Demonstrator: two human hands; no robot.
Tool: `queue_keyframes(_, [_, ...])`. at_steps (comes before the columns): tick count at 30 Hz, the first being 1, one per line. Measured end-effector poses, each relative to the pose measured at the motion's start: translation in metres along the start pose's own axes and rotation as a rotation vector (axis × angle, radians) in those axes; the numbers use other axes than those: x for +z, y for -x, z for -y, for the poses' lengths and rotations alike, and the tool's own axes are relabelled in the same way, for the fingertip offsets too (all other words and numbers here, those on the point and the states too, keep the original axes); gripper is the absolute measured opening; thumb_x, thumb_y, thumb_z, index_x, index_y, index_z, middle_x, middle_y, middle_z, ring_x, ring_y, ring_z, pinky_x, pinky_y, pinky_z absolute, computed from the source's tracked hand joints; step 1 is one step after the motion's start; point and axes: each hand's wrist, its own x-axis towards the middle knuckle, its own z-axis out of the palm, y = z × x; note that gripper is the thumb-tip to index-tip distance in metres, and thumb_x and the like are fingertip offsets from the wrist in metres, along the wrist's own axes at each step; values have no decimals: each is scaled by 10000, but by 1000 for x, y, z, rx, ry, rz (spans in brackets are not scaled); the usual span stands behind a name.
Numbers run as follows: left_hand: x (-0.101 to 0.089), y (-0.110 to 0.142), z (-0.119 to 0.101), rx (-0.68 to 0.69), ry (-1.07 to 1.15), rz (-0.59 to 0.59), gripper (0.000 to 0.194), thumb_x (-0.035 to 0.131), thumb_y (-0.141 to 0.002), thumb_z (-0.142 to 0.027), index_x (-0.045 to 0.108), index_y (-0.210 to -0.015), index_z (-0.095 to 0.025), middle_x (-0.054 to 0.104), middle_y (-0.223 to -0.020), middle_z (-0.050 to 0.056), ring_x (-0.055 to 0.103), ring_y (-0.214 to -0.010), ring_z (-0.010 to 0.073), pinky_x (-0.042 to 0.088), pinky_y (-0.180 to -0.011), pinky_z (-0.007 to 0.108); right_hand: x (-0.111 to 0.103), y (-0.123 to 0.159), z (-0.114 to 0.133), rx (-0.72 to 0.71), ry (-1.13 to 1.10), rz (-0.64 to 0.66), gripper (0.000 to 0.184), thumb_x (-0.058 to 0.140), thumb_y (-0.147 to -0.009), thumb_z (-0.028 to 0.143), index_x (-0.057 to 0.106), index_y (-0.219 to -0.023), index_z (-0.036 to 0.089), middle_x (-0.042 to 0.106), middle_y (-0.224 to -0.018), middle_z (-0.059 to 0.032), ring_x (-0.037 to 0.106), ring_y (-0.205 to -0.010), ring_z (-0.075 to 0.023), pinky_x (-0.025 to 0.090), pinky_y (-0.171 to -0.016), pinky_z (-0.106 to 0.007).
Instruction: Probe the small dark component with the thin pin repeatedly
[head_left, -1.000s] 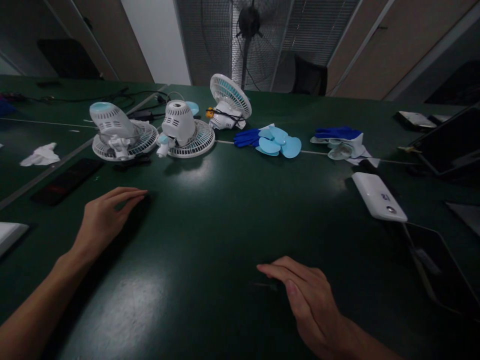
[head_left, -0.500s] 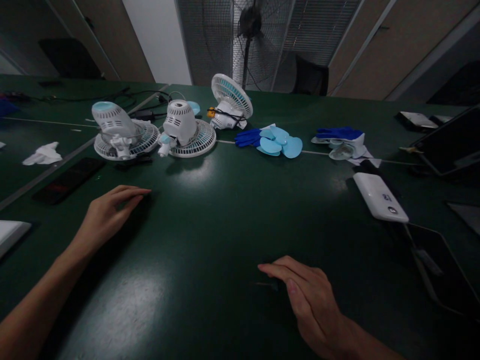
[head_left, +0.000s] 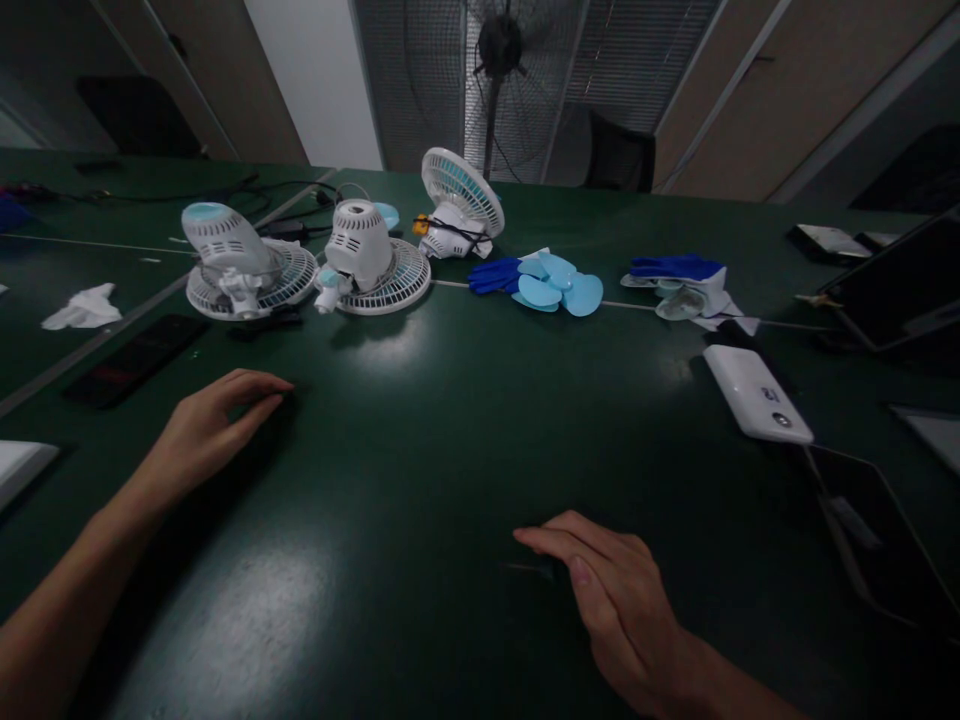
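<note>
My left hand (head_left: 217, 425) rests on the dark green table (head_left: 405, 430) at the left, fingers loosely stretched and the thumb a little apart, holding nothing. My right hand (head_left: 611, 580) lies at the lower right with its fingers extended and the thumb beside them; nothing shows in it. By its fingertips is a small thin thing with a dark end (head_left: 546, 570), too dim to make out. Beyond the left hand, two small white fans (head_left: 358, 245) lie face down. A third small fan (head_left: 457, 205) tilts upward behind them.
Light blue fan blades (head_left: 559, 285) lie beside a blue glove (head_left: 495, 275). More gloves (head_left: 679, 275) are farther right, near a white power bank (head_left: 757, 395) and a dark tablet-like slab (head_left: 877, 530). At left are a black phone (head_left: 135, 360) and a crumpled tissue (head_left: 82, 307).
Both hands keep the same pose and place on the table. The whole view has shifted very slightly; none of the objects has visibly moved.
</note>
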Motion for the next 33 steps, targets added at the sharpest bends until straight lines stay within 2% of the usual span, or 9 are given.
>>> queue_keyframes(9, [3,3,-2,123,-130,-56,401,543,-936,-485,700,-1187,-215,687,-1254,100,660,-1112,270,532,-964,360,0,-3,2,-24,-8,-13,423,309,-1045,188,640,-1308,216,742,-1071,-50,733,-888,-180,497,-713,-318])
queue_keyframes(13, [4,3,-3,55,-70,-18,454,585,-903,-507,682,-1241,-220,689,-1254,89,676,-1048,258,552,-876,328,-1,-2,0,-24,-6,-13,420,309,-1044,182,635,-1306,224,739,-1073,-42,732,-886,-177,493,-718,-322])
queue_keyframes(16, [5,2,-6,-29,-8,-26,471,613,-879,-517,682,-1241,-225,700,-1246,76,686,-1042,257,551,-877,332,-1,-2,1,-23,-17,0,418,310,-1042,177,632,-1305,223,736,-1068,-42,730,-878,-174,488,-708,-321])
queue_keyframes(21, [6,2,-15,-105,116,-110,493,636,-855,-511,679,-1235,-199,712,-1248,87,690,-1078,261,532,-981,378,-2,-5,3,-30,-14,-13,412,316,-1037,165,641,-1287,212,740,-1050,-48,729,-866,-172,494,-706,-318])
queue_keyframes(26, [5,7,-26,-188,51,-221,517,634,-834,-528,682,-1249,-224,736,-1162,76,706,-1051,279,538,-1000,424,-3,-6,4,-40,-37,-28,407,329,-1027,157,650,-1273,203,739,-1033,-50,731,-864,-169,505,-707,-309])
queue_keyframes(33, [8,11,-27,-213,27,-147,547,621,-832,-548,675,-1274,-230,752,-1138,79,713,-1070,292,546,-1012,433,-1,-3,2,-28,-10,-23,408,329,-1035,183,653,-1282,207,740,-1050,-53,731,-877,-182,516,-719,-314])
